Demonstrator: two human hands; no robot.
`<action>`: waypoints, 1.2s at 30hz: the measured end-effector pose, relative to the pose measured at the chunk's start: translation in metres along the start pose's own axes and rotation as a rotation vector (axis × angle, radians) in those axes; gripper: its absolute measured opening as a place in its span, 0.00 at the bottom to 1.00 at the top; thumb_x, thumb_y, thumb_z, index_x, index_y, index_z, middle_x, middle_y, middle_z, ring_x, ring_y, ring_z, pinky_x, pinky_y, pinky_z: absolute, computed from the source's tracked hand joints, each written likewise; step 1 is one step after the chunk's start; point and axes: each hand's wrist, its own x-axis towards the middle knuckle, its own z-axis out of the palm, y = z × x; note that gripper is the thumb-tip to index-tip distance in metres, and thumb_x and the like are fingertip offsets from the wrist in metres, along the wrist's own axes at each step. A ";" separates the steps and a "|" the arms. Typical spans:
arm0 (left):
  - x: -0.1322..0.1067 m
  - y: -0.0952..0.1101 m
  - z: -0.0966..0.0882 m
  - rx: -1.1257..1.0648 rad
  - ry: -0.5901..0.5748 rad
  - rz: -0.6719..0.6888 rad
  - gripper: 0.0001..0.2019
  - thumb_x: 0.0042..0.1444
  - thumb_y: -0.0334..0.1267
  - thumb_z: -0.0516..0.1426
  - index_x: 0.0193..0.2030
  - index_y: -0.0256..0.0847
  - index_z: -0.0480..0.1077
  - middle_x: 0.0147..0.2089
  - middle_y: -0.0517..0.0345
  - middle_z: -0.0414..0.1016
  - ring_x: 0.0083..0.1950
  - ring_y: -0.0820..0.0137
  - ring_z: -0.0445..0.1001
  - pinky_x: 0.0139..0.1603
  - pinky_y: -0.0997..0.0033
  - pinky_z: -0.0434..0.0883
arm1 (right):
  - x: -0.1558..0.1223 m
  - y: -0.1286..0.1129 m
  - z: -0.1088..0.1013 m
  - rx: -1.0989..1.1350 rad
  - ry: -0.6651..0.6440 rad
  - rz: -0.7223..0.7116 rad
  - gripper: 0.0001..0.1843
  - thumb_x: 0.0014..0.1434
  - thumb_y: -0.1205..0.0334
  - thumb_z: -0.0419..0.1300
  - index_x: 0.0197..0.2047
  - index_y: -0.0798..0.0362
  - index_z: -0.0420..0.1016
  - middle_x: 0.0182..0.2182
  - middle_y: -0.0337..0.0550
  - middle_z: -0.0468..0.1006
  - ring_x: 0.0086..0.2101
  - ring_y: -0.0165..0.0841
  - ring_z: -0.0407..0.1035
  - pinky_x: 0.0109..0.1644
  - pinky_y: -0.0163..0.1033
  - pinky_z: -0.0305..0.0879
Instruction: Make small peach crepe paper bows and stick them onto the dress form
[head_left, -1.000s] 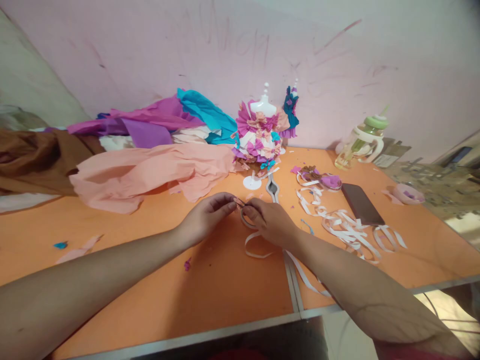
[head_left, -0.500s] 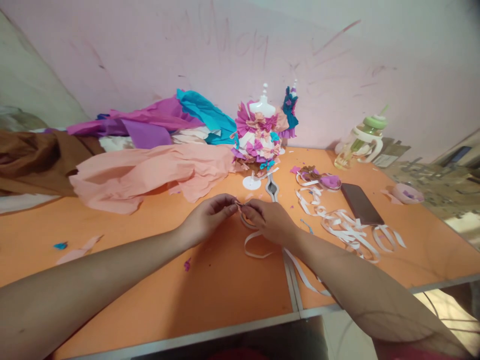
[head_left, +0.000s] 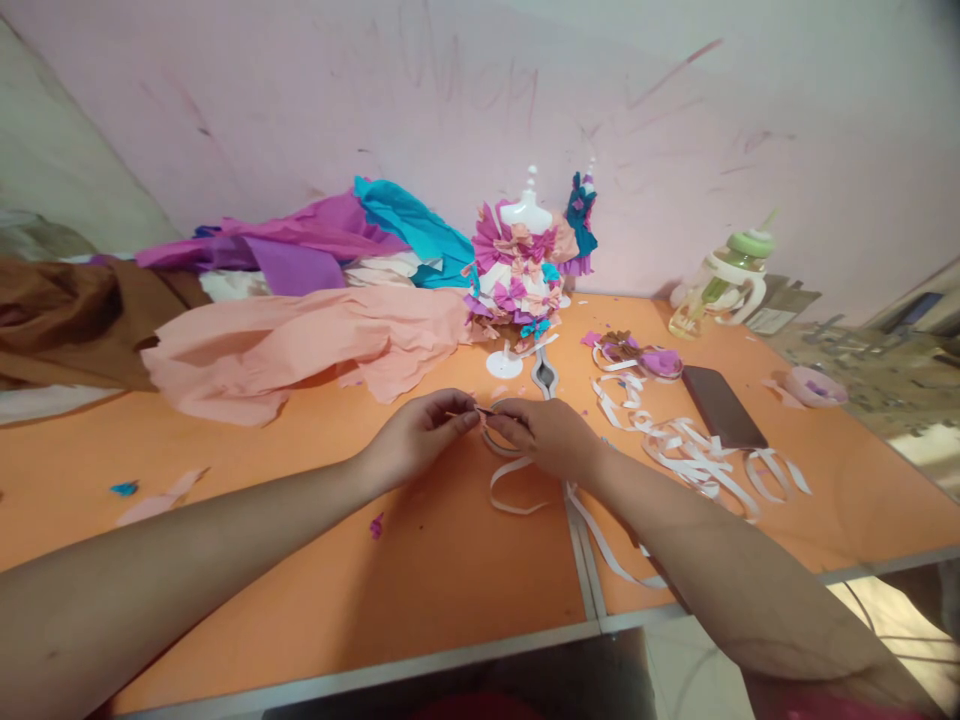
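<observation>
My left hand and my right hand meet above the orange table, thumbs and fingertips pinched together. Between them is a tiny peach paper scrap, mostly covered by the fingers. Under my right hand a ring-shaped roll shows in part, and a white strip curls below it. Behind the hands stands a small white dress form on a round base, covered with gathered paper bows in pink, peach, white, purple and blue. Peach crepe paper lies crumpled to its left.
Purple paper, blue paper and brown paper are heaped at the back left. On the right lie tangled white strips, a dark flat case and a green-lidded bottle. A second small dress form stands by the wall.
The hands keep almost the same place, with fingertips still together. My right hand has shifted slightly right.
</observation>
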 end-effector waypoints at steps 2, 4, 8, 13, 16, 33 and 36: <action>0.000 0.001 0.000 0.015 0.010 0.003 0.15 0.53 0.52 0.59 0.36 0.40 0.72 0.35 0.57 0.75 0.39 0.66 0.72 0.41 0.69 0.68 | 0.000 0.001 0.001 -0.017 -0.001 -0.011 0.23 0.66 0.43 0.44 0.40 0.48 0.74 0.29 0.39 0.76 0.29 0.30 0.68 0.32 0.33 0.51; -0.001 0.001 0.000 0.025 0.022 0.004 0.14 0.53 0.51 0.59 0.35 0.40 0.72 0.35 0.57 0.76 0.38 0.66 0.72 0.40 0.69 0.68 | 0.001 0.001 0.000 -0.047 0.004 -0.013 0.24 0.67 0.43 0.44 0.41 0.48 0.74 0.29 0.39 0.77 0.30 0.30 0.69 0.32 0.33 0.51; -0.001 0.002 -0.001 0.053 0.025 -0.014 0.14 0.53 0.51 0.59 0.36 0.41 0.74 0.37 0.56 0.77 0.40 0.64 0.74 0.42 0.68 0.69 | 0.001 0.004 -0.007 -0.222 0.058 0.077 0.27 0.67 0.41 0.40 0.43 0.48 0.73 0.30 0.42 0.78 0.31 0.33 0.71 0.32 0.34 0.52; 0.000 0.004 -0.004 0.091 0.063 -0.041 0.15 0.52 0.52 0.60 0.36 0.42 0.76 0.38 0.56 0.80 0.42 0.62 0.75 0.44 0.68 0.70 | -0.001 0.021 -0.021 -0.543 0.044 0.291 0.28 0.64 0.39 0.43 0.42 0.51 0.74 0.32 0.51 0.80 0.33 0.42 0.74 0.33 0.38 0.58; 0.000 0.005 -0.005 0.086 0.099 -0.045 0.15 0.51 0.52 0.61 0.36 0.42 0.77 0.39 0.55 0.81 0.42 0.63 0.76 0.44 0.69 0.71 | -0.003 0.028 -0.025 -0.581 -0.070 0.372 0.27 0.63 0.40 0.46 0.41 0.53 0.75 0.35 0.54 0.80 0.36 0.45 0.75 0.35 0.41 0.62; -0.007 0.005 0.002 0.099 0.040 0.031 0.15 0.52 0.50 0.62 0.36 0.39 0.75 0.37 0.53 0.80 0.40 0.63 0.76 0.44 0.64 0.70 | -0.005 -0.010 0.004 0.457 0.187 0.036 0.17 0.54 0.47 0.63 0.41 0.51 0.78 0.33 0.39 0.81 0.32 0.29 0.73 0.38 0.35 0.67; -0.009 0.006 0.003 0.132 0.028 0.029 0.15 0.52 0.50 0.62 0.36 0.38 0.75 0.37 0.53 0.79 0.40 0.63 0.75 0.44 0.64 0.69 | -0.002 -0.008 0.016 0.591 0.207 0.072 0.14 0.54 0.51 0.64 0.39 0.51 0.78 0.31 0.39 0.81 0.31 0.30 0.73 0.37 0.35 0.67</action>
